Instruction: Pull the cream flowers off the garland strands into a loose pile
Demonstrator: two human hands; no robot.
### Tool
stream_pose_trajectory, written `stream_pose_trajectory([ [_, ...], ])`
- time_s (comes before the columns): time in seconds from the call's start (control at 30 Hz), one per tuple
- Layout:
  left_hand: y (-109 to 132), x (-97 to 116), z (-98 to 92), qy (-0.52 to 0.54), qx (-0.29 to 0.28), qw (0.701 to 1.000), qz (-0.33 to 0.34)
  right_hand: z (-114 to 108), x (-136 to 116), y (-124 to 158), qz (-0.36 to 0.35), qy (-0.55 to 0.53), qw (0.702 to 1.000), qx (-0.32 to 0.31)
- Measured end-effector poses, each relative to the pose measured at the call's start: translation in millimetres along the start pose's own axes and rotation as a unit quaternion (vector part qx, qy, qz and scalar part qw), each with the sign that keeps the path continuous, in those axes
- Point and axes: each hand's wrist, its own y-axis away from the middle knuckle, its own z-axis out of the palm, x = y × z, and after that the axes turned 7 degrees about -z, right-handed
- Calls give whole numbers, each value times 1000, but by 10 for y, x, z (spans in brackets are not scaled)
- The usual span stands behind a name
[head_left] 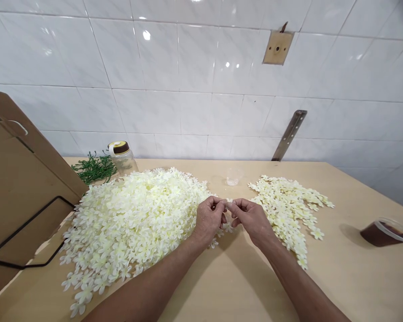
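My left hand (211, 219) and my right hand (250, 218) meet fingertip to fingertip just above the wooden table (242, 286). Both are pinched on one small cream artificial flower (227, 203) held between them; most of it is hidden by the fingers. A large heap of the same cream flowers (130, 219) lies to the left, touching my left hand. A smaller, flatter spread of flowers (289, 208) lies to the right of my right hand.
A brown cardboard box (20, 179) with a black strap stands at the left. Green plastic sprigs (94, 168) and a clear jar with a yellow lid (121, 155) sit at the back. A small clear cup (233, 177) stands mid-table; a tub of brown stuff (384, 232) sits far right.
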Motion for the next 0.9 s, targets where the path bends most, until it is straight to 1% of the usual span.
stream_pose_trajectory([
  [0.1, 13, 5, 2, -4, -3, 1000, -2, -6, 2, 5, -10, 43, 999, 3],
  [0.2, 9, -3, -2, 7, -18, 1000, -10, -15, 12, 6, -19, 33, 999, -11],
  [0.4, -2, -11, -19, 29, -91, 994, -58, -24, 29, 7, -41, 13, 999, -19],
  [0.47, -5, 0, -25, 48, -102, 990, -79, -20, 25, 12, -39, 0, 999, -25],
  [0.57, -17, 22, -39, 88, -101, 986, -99, -3, 14, 19, -24, -22, 999, -29],
  [0.7, -36, 43, -55, 122, -90, 983, -105, 17, 34, 13, -10, -27, 999, -19],
  [0.83, -31, 43, -51, 118, -96, 985, -80, 18, 83, -7, -10, -7, 1000, 10],
  [0.9, -26, 37, -42, 90, -81, 991, -58, 14, 93, -14, -10, 3, 1000, 13],
])
